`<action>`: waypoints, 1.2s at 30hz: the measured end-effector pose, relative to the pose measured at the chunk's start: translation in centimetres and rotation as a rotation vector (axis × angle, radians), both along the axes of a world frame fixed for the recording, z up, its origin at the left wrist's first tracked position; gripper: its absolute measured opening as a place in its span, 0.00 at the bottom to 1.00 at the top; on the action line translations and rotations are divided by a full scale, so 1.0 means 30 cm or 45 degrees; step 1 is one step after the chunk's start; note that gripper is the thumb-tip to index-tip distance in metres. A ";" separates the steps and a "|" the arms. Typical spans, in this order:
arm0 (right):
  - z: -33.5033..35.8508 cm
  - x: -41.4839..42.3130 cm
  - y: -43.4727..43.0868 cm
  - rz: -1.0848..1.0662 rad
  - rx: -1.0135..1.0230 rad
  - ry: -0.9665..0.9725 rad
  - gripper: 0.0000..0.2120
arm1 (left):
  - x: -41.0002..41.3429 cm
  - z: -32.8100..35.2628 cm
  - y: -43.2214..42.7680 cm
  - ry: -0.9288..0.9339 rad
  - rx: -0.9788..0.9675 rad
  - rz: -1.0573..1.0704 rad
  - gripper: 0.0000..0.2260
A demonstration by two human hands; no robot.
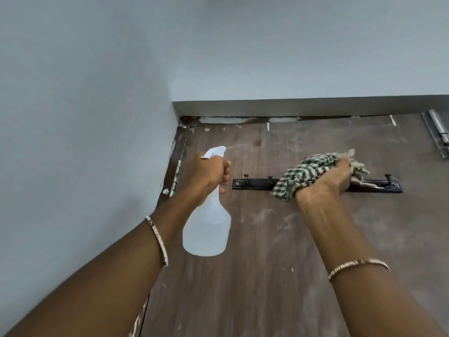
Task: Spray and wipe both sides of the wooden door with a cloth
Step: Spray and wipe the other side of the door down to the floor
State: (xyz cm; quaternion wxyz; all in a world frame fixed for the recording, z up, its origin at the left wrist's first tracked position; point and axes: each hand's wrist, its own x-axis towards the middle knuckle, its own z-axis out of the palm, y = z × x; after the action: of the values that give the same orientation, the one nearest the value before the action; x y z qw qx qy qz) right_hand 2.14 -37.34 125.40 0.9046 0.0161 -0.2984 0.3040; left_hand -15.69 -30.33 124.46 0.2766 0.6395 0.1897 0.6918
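Note:
The dark brown wooden door (279,239) fills the lower right of the view, streaked with pale dust and smears. My left hand (206,173) grips the neck of a translucent white spray bottle (209,229), fingers curled round the trigger, nozzle aimed at the door's upper part. A faint mist shows just off the nozzle. My right hand (332,178) holds a bunched green-and-white checked cloth (306,173) against the door, over a black hook rail.
A black hook rail (255,184) with several pegs is screwed across the door. A grey-blue wall (73,117) stands on the left, the lintel (291,107) above. Hinges show at the door's left edge (176,177) and a metal fitting (439,132) at the top right.

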 end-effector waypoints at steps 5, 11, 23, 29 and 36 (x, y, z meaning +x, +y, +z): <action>0.159 -0.008 0.140 -0.158 0.023 -0.021 0.26 | -0.027 0.059 0.087 -0.256 -0.001 0.201 0.08; 0.278 -0.035 0.253 -0.318 0.065 -0.122 0.28 | -0.070 0.074 0.178 -0.353 -0.052 0.095 0.08; 0.395 -0.193 0.549 -1.667 -0.477 -0.401 0.33 | -0.169 0.096 0.312 -0.258 -0.078 0.078 0.08; 0.430 -0.299 0.798 -2.297 -0.988 -0.984 0.34 | -0.231 0.111 0.342 -0.043 -0.048 -0.010 0.08; 0.434 -0.439 0.886 -2.735 -0.380 -2.229 0.36 | -0.262 0.147 0.368 -0.091 0.075 0.014 0.08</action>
State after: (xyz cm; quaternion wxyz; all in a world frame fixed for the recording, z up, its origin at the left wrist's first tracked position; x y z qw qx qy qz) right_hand -11.03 -10.76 138.42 0.2073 -0.5068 -0.5920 -0.5914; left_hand -23.54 -19.29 128.86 0.2603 0.6211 0.1628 0.7211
